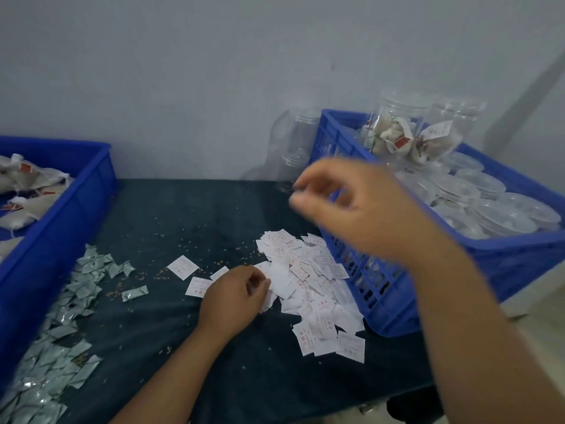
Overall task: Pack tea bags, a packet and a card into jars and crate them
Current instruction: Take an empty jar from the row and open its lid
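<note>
A pile of white cards with red print (312, 289) lies on the dark table cloth (183, 347). My left hand (235, 298) rests at the pile's left edge, fingers curled, and pinches a card there. My right hand (360, 206) hovers blurred above the table in front of the right blue crate (519, 249), fingers loosely curled and holding nothing. Silver packets (70, 316) are strewn along the table's left side. Tea bags (27, 185) fill the left blue crate (61, 228). Two clear jars with tea bags inside (397, 133) stand in the right crate.
The right crate also holds several clear plastic lids (477, 194). Empty clear jars (293, 148) stand by the wall behind the table, left of that crate. Loose grains speckle the cloth between the two crates.
</note>
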